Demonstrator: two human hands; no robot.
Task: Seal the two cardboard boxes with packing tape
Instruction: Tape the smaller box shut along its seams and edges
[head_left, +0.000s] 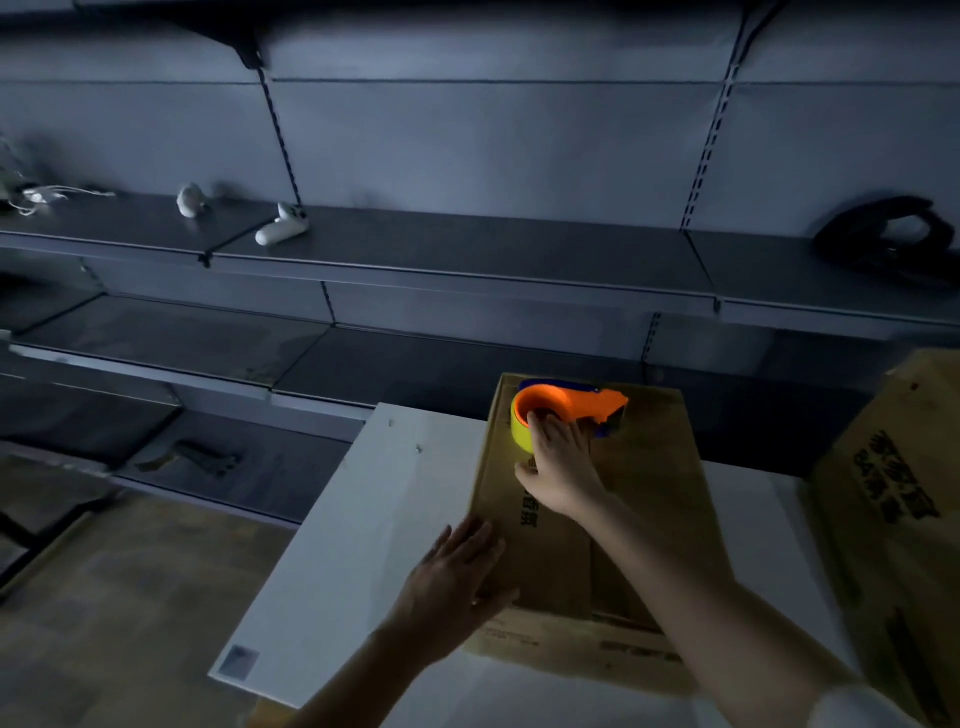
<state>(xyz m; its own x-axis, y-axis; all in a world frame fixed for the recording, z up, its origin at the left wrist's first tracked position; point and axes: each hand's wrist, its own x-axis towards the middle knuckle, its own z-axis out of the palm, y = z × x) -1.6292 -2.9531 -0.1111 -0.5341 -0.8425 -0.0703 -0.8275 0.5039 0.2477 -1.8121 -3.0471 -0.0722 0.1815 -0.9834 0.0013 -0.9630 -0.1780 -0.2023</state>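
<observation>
Matt brown cardboard box (639, 499), glossy orange plastic tape dispenser (566, 402), smooth white table (363, 519).

Bare desk (332, 545) lies open left of the central cardboard box (660, 457); the second cardboard box (893, 499) narrows passage on the right.

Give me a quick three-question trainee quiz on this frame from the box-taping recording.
1. True or false: the left hand holds the tape dispenser.
2. Where does the dispenser sit on the box that is being worked on? A) its near end B) its far end C) off the box
3. Fill in: the second cardboard box stands to the ___ of the first.

Key: 1 false, the right hand is on the dispenser and the left lies flat on the box; 2 B; 3 right.
</observation>
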